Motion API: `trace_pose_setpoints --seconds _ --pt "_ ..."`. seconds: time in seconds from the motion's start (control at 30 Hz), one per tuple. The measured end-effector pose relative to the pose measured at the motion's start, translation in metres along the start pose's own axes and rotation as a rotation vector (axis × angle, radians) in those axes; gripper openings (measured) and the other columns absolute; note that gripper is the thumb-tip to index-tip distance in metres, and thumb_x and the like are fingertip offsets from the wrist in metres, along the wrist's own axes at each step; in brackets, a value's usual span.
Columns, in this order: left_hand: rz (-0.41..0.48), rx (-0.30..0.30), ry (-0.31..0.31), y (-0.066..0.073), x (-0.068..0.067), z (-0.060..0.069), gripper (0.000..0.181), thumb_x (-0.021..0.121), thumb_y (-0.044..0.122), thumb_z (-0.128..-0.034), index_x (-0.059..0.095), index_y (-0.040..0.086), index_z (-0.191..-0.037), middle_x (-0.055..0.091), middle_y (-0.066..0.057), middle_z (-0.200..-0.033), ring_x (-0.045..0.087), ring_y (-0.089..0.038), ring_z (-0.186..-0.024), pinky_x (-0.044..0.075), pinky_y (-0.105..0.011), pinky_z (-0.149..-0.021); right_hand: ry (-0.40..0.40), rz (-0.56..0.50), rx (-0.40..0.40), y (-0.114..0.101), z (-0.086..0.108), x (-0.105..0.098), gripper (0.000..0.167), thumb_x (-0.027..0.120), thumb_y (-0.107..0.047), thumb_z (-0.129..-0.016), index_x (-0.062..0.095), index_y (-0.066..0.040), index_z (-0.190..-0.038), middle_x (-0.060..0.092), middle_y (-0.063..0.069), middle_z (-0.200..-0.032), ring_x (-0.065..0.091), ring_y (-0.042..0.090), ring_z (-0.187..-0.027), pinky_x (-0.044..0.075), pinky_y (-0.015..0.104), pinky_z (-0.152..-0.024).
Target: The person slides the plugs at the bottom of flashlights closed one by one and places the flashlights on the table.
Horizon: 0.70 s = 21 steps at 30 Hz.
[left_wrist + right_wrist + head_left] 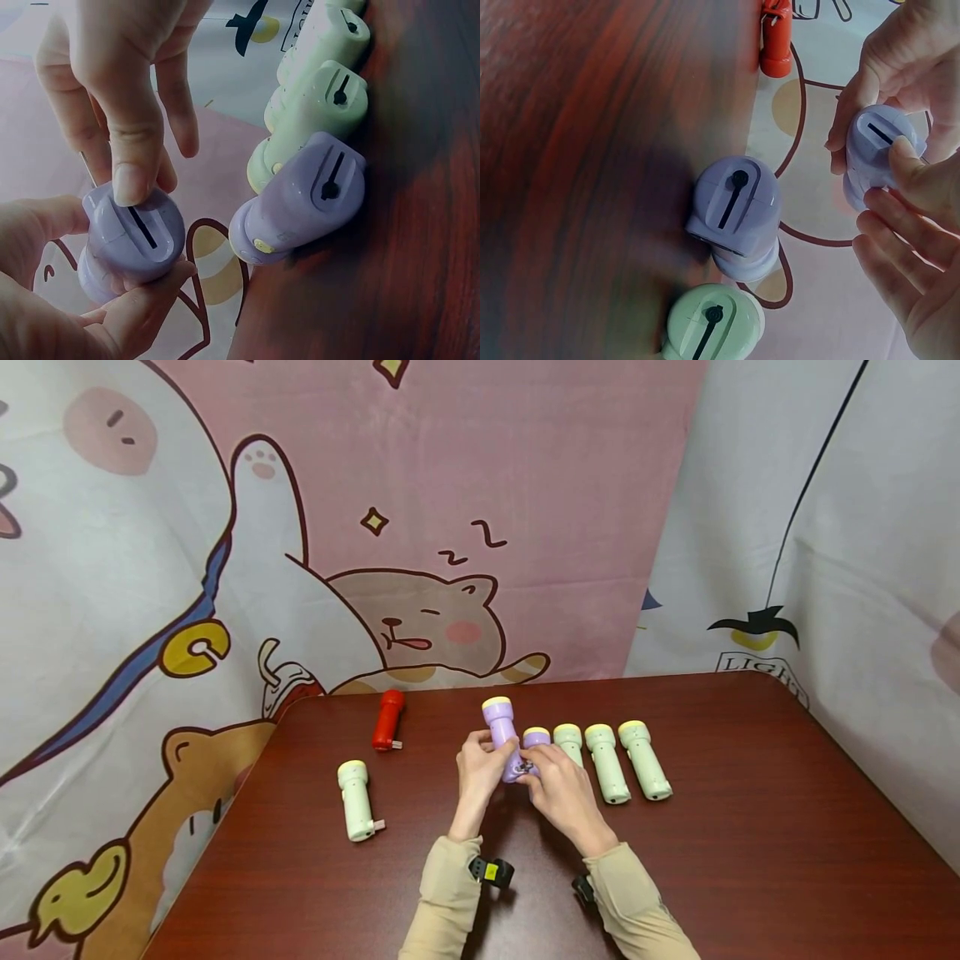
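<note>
My left hand (480, 768) grips a purple flashlight (501, 720) with a pale yellow rim, tilted up above the table. My right hand (561, 781) is at its tail end, the thumb (906, 156) on the slotted end face and a finger against the side. A thin metal piece (88, 169) shows beside that end in the left wrist view. Just beyond my right hand, a second purple flashlight (300, 199) lies on the table, its slotted end facing me. Beside it rest several pale green flashlights (607, 764) in a row, partly covered by the hand in the head view.
At the left of the brown table (285, 893) lie a pale green flashlight (356, 802) and, farther back, a red flashlight (387, 720). Both have a small pale plug sticking out at the tail. A cartoon-printed cloth (570, 527) hangs behind the table.
</note>
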<state>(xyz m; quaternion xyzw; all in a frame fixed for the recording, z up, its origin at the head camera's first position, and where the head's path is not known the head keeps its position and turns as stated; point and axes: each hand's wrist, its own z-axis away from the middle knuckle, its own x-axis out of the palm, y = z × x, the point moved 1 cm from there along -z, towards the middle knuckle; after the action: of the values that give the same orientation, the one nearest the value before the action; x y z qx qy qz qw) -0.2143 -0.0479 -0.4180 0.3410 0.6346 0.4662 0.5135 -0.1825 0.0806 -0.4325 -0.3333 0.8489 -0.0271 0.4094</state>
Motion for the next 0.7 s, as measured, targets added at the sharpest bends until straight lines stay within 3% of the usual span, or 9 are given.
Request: trace_pose_setpoints --seconds 0.7 --pt "-0.053 0.022 0.011 0.0018 -0.0001 0.0017 0.049 0.074 0.029 -0.0752 0.061 -0.002 -0.111 0.073 -0.019 -0.091 0.069 -0.026 -0.083 0.053 -0.033 -0.069 0.008 0.011 0.021 -0.0031 0.0006 -0.0006 0.032 0.081 -0.009 -0.071 0.071 -0.006 -0.101 0.069 0.004 -0.096 0.063 0.021 -0.087 0.052 0.036 -0.070"
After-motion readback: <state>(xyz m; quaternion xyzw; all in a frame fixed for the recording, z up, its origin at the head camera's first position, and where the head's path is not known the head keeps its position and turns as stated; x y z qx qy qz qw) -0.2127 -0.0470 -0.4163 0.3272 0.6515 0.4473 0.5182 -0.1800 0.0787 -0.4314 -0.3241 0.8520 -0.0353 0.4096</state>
